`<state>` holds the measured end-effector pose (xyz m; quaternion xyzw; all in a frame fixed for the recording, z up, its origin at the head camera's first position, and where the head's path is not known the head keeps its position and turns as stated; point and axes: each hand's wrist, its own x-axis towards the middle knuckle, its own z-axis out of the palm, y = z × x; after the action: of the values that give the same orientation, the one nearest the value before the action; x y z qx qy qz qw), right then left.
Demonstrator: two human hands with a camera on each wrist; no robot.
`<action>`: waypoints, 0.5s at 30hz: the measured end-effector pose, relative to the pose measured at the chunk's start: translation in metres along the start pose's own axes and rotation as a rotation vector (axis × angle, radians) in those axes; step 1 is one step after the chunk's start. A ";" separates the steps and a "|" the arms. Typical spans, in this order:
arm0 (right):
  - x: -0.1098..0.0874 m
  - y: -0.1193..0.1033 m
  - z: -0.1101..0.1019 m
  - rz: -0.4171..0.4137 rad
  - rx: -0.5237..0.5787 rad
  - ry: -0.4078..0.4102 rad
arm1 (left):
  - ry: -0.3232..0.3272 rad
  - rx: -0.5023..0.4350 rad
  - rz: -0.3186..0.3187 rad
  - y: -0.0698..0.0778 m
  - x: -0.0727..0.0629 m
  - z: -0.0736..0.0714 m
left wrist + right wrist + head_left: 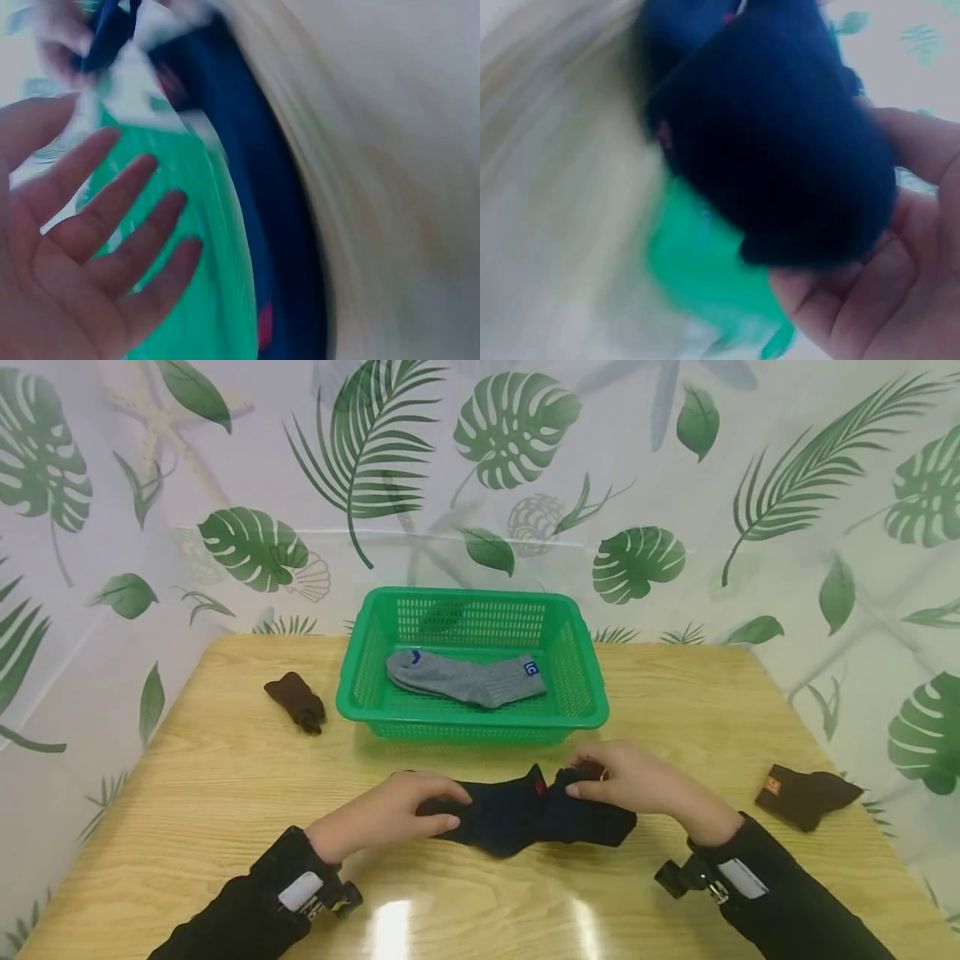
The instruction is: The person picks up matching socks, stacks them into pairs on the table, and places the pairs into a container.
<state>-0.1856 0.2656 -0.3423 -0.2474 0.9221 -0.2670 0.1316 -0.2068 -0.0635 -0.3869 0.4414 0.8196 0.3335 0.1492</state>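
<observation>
Dark navy socks (502, 818) with a small red mark stretch across the table in front of the basket. My right hand (633, 779) grips the right one, thumb on the near side; in the right wrist view the dark fabric (780, 142) sits between thumb and fingers. My left hand (393, 814) is at the left end, thumb and forefinger over the fabric. The left wrist view shows its fingers (124, 202) spread and relaxed, with a navy sock (255, 172) beyond them. Both wrist views are blurred.
A green plastic basket (472, 723) stands behind the hands, with grey socks (465, 679) lying inside. One brown bundled sock (297, 701) lies at the left of the wooden table (225, 793), another brown sock (806, 796) near its right edge. A leaf-print cloth (555, 560) hangs behind.
</observation>
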 end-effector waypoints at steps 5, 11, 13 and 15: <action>0.013 -0.043 -0.006 -0.073 0.252 0.079 | -0.010 -0.641 -0.042 0.026 0.017 0.007; 0.033 -0.066 0.016 -0.041 0.218 0.287 | 0.215 -1.012 -0.180 0.043 0.033 0.021; 0.035 -0.068 0.020 -0.023 0.189 0.330 | 0.282 -1.026 -0.245 0.043 0.033 0.024; 0.036 -0.068 0.022 -0.018 0.205 0.338 | 0.306 -1.041 -0.268 0.042 0.032 0.025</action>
<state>-0.1814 0.1876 -0.3265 -0.1927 0.8968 -0.3982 -0.0030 -0.1854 -0.0112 -0.3750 0.1480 0.6079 0.7326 0.2680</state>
